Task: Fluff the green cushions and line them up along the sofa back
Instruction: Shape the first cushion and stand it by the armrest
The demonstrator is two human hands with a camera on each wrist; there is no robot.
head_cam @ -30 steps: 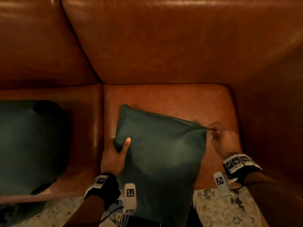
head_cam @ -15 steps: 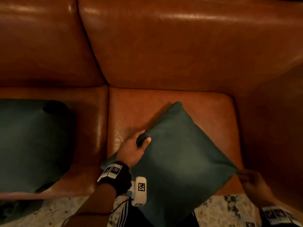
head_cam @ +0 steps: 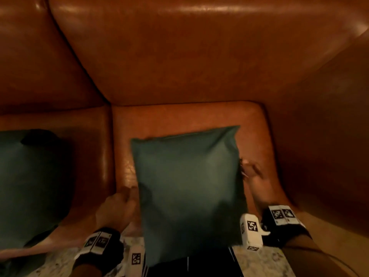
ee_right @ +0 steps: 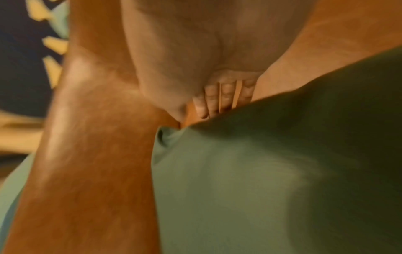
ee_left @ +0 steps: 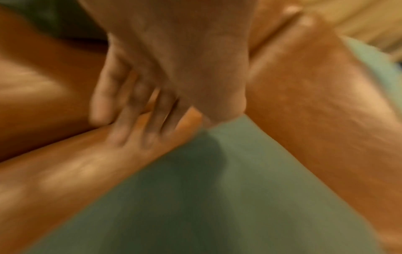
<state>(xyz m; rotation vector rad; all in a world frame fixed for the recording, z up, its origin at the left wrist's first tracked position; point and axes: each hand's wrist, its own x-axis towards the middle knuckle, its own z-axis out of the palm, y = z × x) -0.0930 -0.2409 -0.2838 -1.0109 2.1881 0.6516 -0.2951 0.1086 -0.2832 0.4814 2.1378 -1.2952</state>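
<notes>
A green cushion (head_cam: 187,188) stands nearly square over the right seat of the brown leather sofa, its lower end hanging past the seat's front edge. My left hand (head_cam: 121,202) is at its left edge; in the left wrist view the fingers (ee_left: 139,110) are spread and fairly straight beside the cushion (ee_left: 217,197), blurred. My right hand (head_cam: 250,172) presses against the right edge; its straight fingers (ee_right: 217,101) lie against the cushion (ee_right: 261,180), with the tips hidden behind it. A second green cushion (head_cam: 30,186) lies flat on the left seat.
The sofa back (head_cam: 179,56) rises behind the bare rear strip of the right seat (head_cam: 179,116). The sofa arm (head_cam: 319,136) walls in the right side. A pale patterned rug (head_cam: 259,262) shows below the seat front.
The cushion has turned from a diamond tilt back to nearly square. My right hand came up from the lower right corner to the right edge, and my left hand slid off the face to the left edge.
</notes>
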